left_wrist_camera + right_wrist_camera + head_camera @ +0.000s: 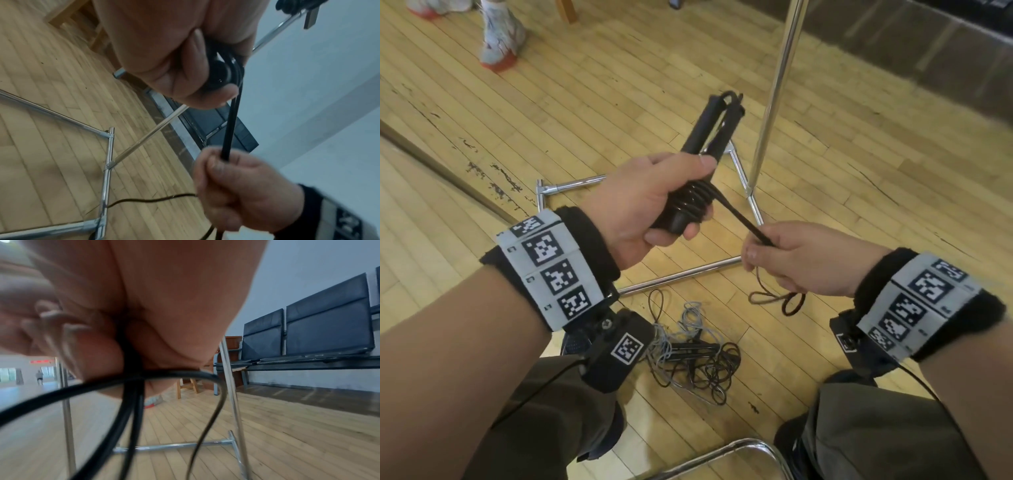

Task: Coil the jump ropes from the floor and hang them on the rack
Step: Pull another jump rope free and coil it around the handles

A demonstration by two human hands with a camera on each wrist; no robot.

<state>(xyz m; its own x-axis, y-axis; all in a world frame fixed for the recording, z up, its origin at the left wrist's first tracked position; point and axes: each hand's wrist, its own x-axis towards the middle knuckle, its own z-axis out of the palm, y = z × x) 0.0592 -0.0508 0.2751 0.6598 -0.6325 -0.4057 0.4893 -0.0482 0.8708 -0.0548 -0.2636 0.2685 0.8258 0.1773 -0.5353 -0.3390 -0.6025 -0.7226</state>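
My left hand (pixel 654 202) grips the two black handles (pixel 709 126) of a jump rope, held side by side and pointing away. Several turns of black cord (pixel 693 198) are wound round the handles inside that grip. A doubled stretch of cord (pixel 743 221) runs taut from the wraps to my right hand (pixel 791 257), which pinches it; a small loop (pixel 787 301) hangs below that fist. In the left wrist view the cord (pixel 230 125) runs straight between both hands. More ropes (pixel 695 356), grey and black, lie tangled on the floor between my knees.
The chrome rack's base (pixel 681 274) frames the floor just ahead, its upright pole (pixel 774 96) rising at right. Another person's shoes (pixel 500 37) stand at far left. Dark folding seats (pixel 308 331) line the wall. A chrome chair rail (pixel 739 448) is beneath me.
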